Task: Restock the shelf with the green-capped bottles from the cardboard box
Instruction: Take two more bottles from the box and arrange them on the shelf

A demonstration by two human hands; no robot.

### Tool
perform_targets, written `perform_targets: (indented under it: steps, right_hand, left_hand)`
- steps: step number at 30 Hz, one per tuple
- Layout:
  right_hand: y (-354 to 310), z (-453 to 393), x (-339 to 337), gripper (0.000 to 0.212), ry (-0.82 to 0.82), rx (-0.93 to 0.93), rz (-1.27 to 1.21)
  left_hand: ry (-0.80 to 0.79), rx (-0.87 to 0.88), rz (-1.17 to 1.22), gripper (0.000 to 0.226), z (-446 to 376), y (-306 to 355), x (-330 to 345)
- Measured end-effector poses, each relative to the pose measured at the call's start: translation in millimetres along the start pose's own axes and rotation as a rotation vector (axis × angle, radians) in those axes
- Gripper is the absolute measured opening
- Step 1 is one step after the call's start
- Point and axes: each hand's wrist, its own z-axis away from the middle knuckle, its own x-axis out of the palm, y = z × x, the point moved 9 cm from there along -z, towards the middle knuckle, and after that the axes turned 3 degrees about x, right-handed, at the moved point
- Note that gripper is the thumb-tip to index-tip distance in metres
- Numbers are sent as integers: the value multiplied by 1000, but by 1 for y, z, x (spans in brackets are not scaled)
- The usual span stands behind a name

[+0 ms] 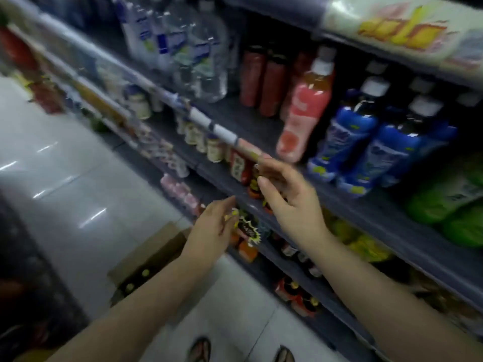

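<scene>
An open cardboard box [156,246] stands on the floor at the foot of the shelving, and two green-capped bottles [144,273] show inside it. My left hand [213,227] reaches toward the lower shelf edge beside a black and yellow price tag [248,228]; its fingers are stretched out and hold nothing. My right hand [287,197] is higher, at the front of the grey middle shelf [224,178], fingers apart and empty, in front of small dark bottles [254,188]. The whole view is motion-blurred.
Large water bottles [193,53], red bottles [261,77], a pink bottle [303,108] and blue bottles [366,142] fill the upper shelf. Green packets [449,202] lie at right. Small jars [214,150] line the middle shelf. White tiled floor [65,178] lies left; my feet [201,350] are below.
</scene>
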Motion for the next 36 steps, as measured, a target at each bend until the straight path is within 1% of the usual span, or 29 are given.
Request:
perform_targets:
  steps: [4,6,9,11,14,18,22,25,30,34,36]
  right_hand:
    - [3,-10,113,25,-286,41,-165]
    - [4,-6,166,25,-411,41,-215]
    - [12,6,240,27,-560,58,-255]
    - [22,13,286,29,-615,67,-250]
    - [42,19,344,30,-657,110,-239]
    - [84,19,401,30,-660,201,-220]
    - [151,20,439,29,-659,310,-195]
    - [214,28,470,31,-704,322,-126]
    - [337,56,527,33,-841,365,-23]
    - [440,89,574,32,-944,361,75]
    - [491,105,591,31,-968,390,109]
  left_hand:
    - [230,-297,-70,35,68,-83,-64]
    - [308,-410,-120,37,104,-115,-85]
    - [423,-558,-117,38,151,-155,-110]
    - [462,-624,-143,39,172,-181,-123]
    - [476,-694,-174,41,189,-224,-141]
    - [487,-754,-133,42,200,-285,-145]
    - [491,-829,-80,43,207,-355,-122]
    - [490,-889,-27,44,212,-414,-92]
    - [527,-1014,53,43,232,-523,-28]
    - [554,-1095,87,44,253,-611,25]
    - [578,-1143,95,45,263,-647,44]
